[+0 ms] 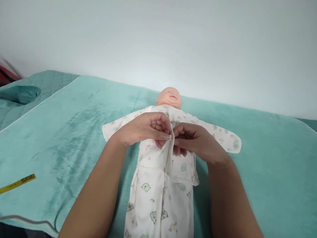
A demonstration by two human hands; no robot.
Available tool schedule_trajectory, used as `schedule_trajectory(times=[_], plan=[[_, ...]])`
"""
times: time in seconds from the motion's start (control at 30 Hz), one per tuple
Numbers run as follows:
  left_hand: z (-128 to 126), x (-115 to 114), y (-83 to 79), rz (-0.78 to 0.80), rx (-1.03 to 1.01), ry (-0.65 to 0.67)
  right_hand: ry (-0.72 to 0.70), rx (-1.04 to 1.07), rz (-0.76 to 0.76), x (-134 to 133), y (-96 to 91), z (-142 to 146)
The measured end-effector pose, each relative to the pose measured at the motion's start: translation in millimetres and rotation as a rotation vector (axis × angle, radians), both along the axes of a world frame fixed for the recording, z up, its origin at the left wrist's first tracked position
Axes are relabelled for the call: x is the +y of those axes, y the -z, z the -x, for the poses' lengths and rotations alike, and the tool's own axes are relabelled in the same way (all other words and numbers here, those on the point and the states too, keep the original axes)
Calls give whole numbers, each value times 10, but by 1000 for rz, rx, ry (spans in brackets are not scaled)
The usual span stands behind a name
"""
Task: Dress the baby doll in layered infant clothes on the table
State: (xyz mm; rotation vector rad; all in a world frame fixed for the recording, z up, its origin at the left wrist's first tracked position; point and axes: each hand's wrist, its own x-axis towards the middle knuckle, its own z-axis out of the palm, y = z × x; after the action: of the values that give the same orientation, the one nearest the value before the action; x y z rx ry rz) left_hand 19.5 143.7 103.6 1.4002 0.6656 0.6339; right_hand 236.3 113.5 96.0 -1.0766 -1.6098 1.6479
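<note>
A baby doll [169, 98] lies on its back, dressed in a white baby shirt [151, 155] with small green animal prints. White trousers [153, 205] in the same print cover its legs. Over the chest, my left hand [153, 129] pinches the shirt's front edge between thumb and fingers. Opposite it, my right hand [190, 138] has its fingers closed at the same front opening, gripping the cloth from the other side. Any fastener between the fingertips is too small to make out. Both sleeves stretch out sideways, and the right-hand flap hangs loose at the hem.
A teal plush cover [74, 132] spreads under the doll, up against a pale wall [158, 39]. A yellow strip [17, 183] and a grey cable [27, 219] lie at the left. Something red [7, 76] shows at the far left edge.
</note>
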Motion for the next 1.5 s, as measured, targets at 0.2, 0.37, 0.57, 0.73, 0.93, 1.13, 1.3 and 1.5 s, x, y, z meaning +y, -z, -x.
schedule_trajectory(times=[0.2,0.37,0.57,0.73,0.93,1.13,1.3,1.5], plan=[[-8,-1,-14,4,22,24,-7,-8,17,-13,-37,22],[-17,-9,-34,-9,44,13,-2,-54,3,-14,-59,41],[-11,-20,-52,-22,51,10,8,-90,-12,-17,-55,63],[-18,-32,-72,-52,85,-4,12,-97,-14,-28,-59,79],[-37,-45,-85,-64,108,-8,20,-88,1,-24,-53,77],[-9,-12,-35,-61,62,14,6,-52,6,-23,-50,56],[14,22,25,-53,-13,43,-3,-25,-4,-21,-52,45],[22,23,34,-54,-32,53,-7,-10,1,-19,-55,40]])
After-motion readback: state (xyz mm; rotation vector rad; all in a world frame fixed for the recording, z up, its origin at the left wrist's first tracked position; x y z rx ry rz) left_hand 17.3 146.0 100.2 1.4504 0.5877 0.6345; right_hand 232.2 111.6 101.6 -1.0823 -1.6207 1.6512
